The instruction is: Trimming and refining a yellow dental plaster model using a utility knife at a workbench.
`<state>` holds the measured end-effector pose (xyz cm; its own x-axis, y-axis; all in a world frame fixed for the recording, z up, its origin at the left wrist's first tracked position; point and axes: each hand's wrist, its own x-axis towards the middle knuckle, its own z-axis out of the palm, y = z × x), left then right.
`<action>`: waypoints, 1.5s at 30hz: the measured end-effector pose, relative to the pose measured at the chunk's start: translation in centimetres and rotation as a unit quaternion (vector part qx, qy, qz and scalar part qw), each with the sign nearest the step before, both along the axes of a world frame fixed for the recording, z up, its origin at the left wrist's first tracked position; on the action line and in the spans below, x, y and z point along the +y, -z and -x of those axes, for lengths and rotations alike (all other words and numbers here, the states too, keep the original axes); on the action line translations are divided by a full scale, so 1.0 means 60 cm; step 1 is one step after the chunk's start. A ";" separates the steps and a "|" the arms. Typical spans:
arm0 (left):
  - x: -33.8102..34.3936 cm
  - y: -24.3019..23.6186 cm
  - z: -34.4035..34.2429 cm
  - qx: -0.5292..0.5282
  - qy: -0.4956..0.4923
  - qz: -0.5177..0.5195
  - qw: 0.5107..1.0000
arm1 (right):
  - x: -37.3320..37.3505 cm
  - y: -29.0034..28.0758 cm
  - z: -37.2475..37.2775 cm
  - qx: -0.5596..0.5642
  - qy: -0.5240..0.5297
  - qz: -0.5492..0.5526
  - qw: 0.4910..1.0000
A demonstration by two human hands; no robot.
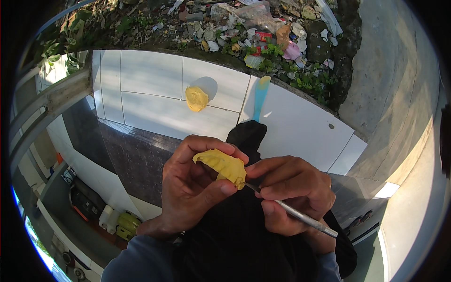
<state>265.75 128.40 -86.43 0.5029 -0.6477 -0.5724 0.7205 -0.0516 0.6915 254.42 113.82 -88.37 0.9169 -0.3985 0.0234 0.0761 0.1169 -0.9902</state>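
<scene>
A yellow, clay-like piece [223, 165], curved and hollow like a shell with an uneven edge, is held up in front of my body. My left hand [187, 190] grips it, the thumb at its lower edge and the fingers behind and above. Between the thumb and fingers of my right hand [298, 185] is a slim metal-handled craft tool [305, 218]. Its thin tip touches the right end of the yellow piece; the tip's exact shape is hard to make out. My right fingertips are close beside that end.
On the white tiled ledge [155, 105] ahead sit a yellow lump [196, 98] and a light-blue spatula [260, 99] with yellow on its tip. Black fabric [247, 136] overlaps the ledge. Beyond lies littered rubble [282, 40]. A concrete wall [408, 117] rises at right.
</scene>
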 end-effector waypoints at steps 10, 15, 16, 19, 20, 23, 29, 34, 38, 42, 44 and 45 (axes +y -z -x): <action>0.001 0.010 0.000 -0.017 0.011 0.028 0.999 | 0.000 -0.003 0.001 0.022 0.017 -0.005 1.000; 0.001 0.009 -0.001 -0.015 0.011 0.026 0.999 | 0.003 -0.006 -0.004 0.035 0.056 -0.020 0.998; 0.000 0.008 -0.001 -0.017 0.011 0.027 0.999 | 0.003 -0.006 -0.004 0.034 0.056 -0.019 0.998; 0.001 0.011 0.000 -0.027 0.017 0.024 0.999 | 0.003 -0.003 -0.005 0.032 0.062 -0.023 0.997; 0.000 0.012 -0.001 -0.027 0.017 0.023 0.999 | 0.002 -0.002 -0.005 0.033 0.059 -0.022 0.997; 0.000 0.010 -0.001 -0.028 0.017 0.023 0.999 | -0.002 -0.001 -0.004 0.021 0.036 -0.007 0.999; -0.002 0.006 -0.001 -0.016 0.011 0.020 1.000 | 0.001 -0.003 -0.004 0.021 0.040 -0.014 0.999; 0.000 0.003 -0.003 0.000 0.014 0.002 1.000 | 0.001 -0.006 -0.008 0.022 0.048 -0.027 0.998; -0.003 0.006 -0.004 0.023 0.011 0.004 1.000 | 0.007 -0.011 -0.004 0.040 0.111 -0.116 0.986; -0.004 0.002 -0.008 0.112 0.015 0.009 0.994 | -0.003 0.001 0.001 0.033 0.100 0.000 0.994; -0.002 0.002 -0.008 0.115 0.018 0.010 0.993 | -0.005 0.004 0.002 0.035 0.087 0.009 0.996; -0.002 0.002 -0.008 0.123 0.019 0.006 0.992 | -0.005 0.004 0.003 0.038 0.075 0.020 0.996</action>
<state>266.25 128.26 -86.55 0.3248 -0.6709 -0.6666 0.8652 -0.0740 0.4960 254.23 113.49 -88.60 0.8472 -0.5307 -0.0243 0.0152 0.0700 -0.9974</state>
